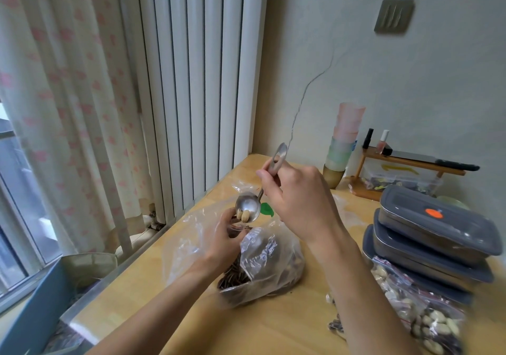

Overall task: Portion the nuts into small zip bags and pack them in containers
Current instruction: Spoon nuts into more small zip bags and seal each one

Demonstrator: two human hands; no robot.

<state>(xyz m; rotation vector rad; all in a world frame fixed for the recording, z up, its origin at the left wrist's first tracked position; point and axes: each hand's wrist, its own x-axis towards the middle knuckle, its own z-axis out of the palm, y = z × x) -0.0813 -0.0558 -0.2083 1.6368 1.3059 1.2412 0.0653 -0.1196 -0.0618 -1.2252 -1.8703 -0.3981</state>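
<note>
Your right hand (298, 198) has its grip closed around the handle of a metal scoop (248, 209), tilting the bowl down so a few pale nuts (243, 215) sit at its lower lip. Your left hand (228, 235) pinches the rim of a small zip bag (237, 227) just under the scoop, at about 7 o'clock from the bowl; the bag itself is mostly hidden by your fingers. Below both hands, a large clear bag of dark seeds (262, 267) lies on the wooden worktop (191, 322). At 3 o'clock from that bag stands a stack of grey lidded containers (435, 234), the top lid carrying an orange sticker (433, 213). At 5 o'clock, filled zip bags of mixed nuts (419, 308) lie piled against the stack, with a few loose seeds (335, 324) beside them.
</note>
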